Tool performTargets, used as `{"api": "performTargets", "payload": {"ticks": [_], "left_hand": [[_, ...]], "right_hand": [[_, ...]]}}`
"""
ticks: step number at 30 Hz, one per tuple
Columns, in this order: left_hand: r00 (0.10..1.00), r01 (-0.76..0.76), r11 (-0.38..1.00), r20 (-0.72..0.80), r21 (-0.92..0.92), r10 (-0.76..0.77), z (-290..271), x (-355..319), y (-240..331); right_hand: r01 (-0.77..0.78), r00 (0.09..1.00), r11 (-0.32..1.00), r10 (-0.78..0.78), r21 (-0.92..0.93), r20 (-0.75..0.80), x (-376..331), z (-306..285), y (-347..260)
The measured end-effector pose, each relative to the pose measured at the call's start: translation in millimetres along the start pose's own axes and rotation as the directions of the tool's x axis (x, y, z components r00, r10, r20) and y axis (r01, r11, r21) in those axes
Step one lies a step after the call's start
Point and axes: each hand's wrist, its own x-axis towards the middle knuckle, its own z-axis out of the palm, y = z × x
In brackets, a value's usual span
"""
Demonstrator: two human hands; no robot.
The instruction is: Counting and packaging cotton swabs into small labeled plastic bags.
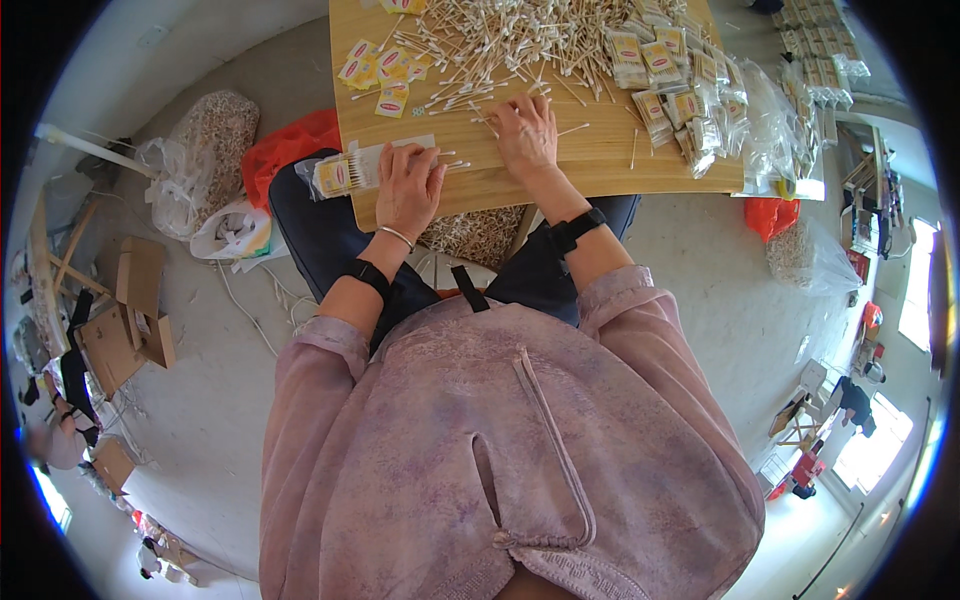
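My left hand [408,185] rests flat on a clear plastic packet [350,172] of cotton swabs with a yellow label, at the near left edge of the wooden table [600,160]. A few swab tips stick out to the right of its fingers. My right hand [524,133] lies palm down on the table with fingers spread, its fingertips touching loose swabs at the edge of a big pile of cotton swabs [510,45]. Neither hand grips anything that I can see.
Yellow labels [378,68] lie at the table's far left. Filled swab packets [680,85] are heaped at the right, beside clear plastic bags [775,130]. On the floor lie a red bag [285,148], cardboard boxes [135,310] and sacks of swabs [210,130].
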Motion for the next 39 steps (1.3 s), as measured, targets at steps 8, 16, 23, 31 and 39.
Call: {"api": "performTargets", "payload": {"ticks": [8,16,23,31,39], "left_hand": [[1.000,0.020,1.000,0.000,-0.022,-0.020,2.0,-2.3,-2.0],[0.994,0.082,0.989,-0.060,-0.127,-0.090,2.9,0.1,0.3],[0.996,0.072,0.990,-0.050,-0.119,-0.079,1.9,0.2,-0.6],[0.996,0.071,0.989,-0.041,-0.129,-0.077,1.3,0.8,1.0],[0.984,0.042,0.975,-0.160,-0.219,-0.079,3.4,-1.9,0.5]], "right_hand": [[0.144,0.988,0.989,-0.143,-0.014,0.057,-9.2,13.7,-40.6],[0.077,0.996,0.980,-0.086,0.183,0.040,-1.5,10.6,-39.1],[0.087,0.996,0.983,-0.087,0.161,-0.013,5.8,4.7,-29.4],[0.185,0.967,0.982,-0.190,0.040,0.169,-3.3,11.7,-52.1],[0.067,0.995,0.931,-0.087,0.359,0.040,-20.0,-7.7,-49.8]]}}
